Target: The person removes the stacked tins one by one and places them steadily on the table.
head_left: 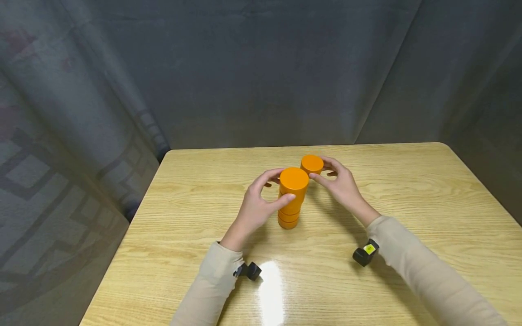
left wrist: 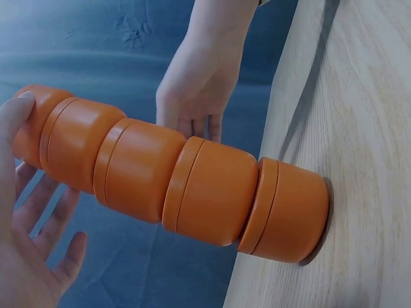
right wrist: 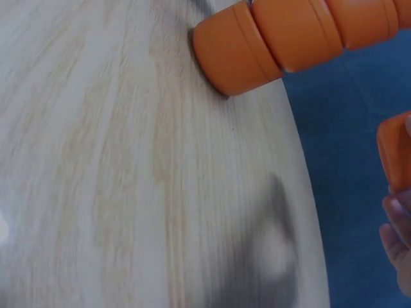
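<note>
A tall stack of several round orange lidded jars [head_left: 289,208] stands on the table, leaning slightly in the left wrist view [left wrist: 141,160]. My left hand [head_left: 258,203] holds the topmost jar [head_left: 294,180] between thumb and fingers, the thumb on its near side. Just right of and behind the stack, my right hand [head_left: 341,184] grips a separate orange jar [head_left: 311,162] by its side. In the right wrist view this jar [right wrist: 393,154] is raised beside the stack, partly cut off by the frame edge. Its lower part is hidden in the head view.
The light wooden table [head_left: 183,217] has rounded back corners, with a dark grey curtain [head_left: 261,81] hanging behind it. A patterned curtain [head_left: 61,181] hangs along the left side. Small black cameras [head_left: 364,254] are strapped at both wrists.
</note>
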A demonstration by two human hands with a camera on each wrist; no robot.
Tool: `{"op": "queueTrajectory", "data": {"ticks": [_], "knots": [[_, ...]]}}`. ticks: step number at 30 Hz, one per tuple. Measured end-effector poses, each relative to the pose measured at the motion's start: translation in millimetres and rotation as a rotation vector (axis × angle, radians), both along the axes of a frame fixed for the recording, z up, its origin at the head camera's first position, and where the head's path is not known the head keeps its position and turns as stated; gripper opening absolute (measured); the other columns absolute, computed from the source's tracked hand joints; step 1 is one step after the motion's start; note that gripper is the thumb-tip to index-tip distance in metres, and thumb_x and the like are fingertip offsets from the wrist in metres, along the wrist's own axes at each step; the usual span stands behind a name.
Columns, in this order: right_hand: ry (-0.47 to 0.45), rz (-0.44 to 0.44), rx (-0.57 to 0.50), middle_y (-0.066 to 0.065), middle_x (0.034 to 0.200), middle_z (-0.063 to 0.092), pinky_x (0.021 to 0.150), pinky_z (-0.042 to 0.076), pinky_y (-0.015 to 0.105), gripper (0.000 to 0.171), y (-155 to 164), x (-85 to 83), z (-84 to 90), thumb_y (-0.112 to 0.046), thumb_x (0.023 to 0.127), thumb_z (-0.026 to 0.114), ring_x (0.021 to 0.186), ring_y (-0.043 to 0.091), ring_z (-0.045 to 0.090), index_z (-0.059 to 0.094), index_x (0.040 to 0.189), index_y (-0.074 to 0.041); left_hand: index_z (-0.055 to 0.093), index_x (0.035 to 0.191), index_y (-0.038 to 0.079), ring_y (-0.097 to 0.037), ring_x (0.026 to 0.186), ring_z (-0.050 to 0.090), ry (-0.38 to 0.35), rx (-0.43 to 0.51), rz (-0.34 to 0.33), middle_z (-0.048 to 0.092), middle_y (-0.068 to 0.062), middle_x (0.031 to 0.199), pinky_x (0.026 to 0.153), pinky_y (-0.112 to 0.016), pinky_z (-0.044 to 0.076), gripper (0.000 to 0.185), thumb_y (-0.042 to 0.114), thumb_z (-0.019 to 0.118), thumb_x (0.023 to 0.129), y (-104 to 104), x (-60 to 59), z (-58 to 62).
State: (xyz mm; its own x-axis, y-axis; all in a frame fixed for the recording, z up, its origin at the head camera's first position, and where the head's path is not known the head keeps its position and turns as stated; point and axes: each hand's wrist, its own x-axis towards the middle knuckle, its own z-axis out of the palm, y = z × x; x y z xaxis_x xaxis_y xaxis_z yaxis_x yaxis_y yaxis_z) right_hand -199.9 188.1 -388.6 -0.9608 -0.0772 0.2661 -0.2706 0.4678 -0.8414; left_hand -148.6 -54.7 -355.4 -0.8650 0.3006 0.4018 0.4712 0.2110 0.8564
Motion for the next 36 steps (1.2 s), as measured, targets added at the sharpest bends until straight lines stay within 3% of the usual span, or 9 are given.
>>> {"op": "queueTrajectory", "data": {"ticks": [5,10,18,36], "knots": [[-0.015,-0.008,0.01,0.018,0.128,0.059,0.096,0.041,0.045,0.059,2,-6.1,-7.7,-0.026,0.093,0.072,0.114,0.031,0.054,0.05,0.14,0.0,0.058,0.131,0.004,-0.021,0.11,0.055,0.006,0.001,-0.001,0.063,-0.009,0.125,0.094,-0.04,0.041,0.051,0.005,0.078,0.085,0,13.6,22.1],[-0.04,-0.017,0.019,0.019,0.128,0.059,0.096,0.041,0.045,0.06,3,-11.1,-12.6,-0.027,0.092,0.073,0.114,0.032,0.054,0.049,0.14,0.0,0.058,0.132,0.004,-0.022,0.11,0.055,0.008,-0.001,0.0,0.063,-0.009,0.126,0.094,-0.04,0.041,0.051,0.005,0.078,0.085,0,15.3,23.6],[-0.078,-0.029,0.032,0.019,0.125,0.06,0.093,0.042,0.042,0.061,2,-23.9,-17.6,-0.028,0.092,0.074,0.112,0.033,0.055,0.049,0.14,0.001,0.057,0.135,0.012,-0.017,0.111,0.054,0.029,0.0,0.0,0.062,-0.002,0.128,0.095,-0.04,0.04,0.057,0.014,0.081,0.084,-1,-6.4,-8.7],[-0.162,-0.052,0.019,0.021,0.129,0.057,0.098,0.047,0.046,0.063,2,-48.1,-28.3,-0.026,0.091,0.074,0.116,0.034,0.055,0.046,0.14,0.003,0.058,0.135,0.016,-0.012,0.109,0.055,0.065,0.001,-0.005,0.063,0.005,0.125,0.093,-0.039,0.042,0.055,0.019,0.081,0.085,0,-7.5,-9.2]]}}
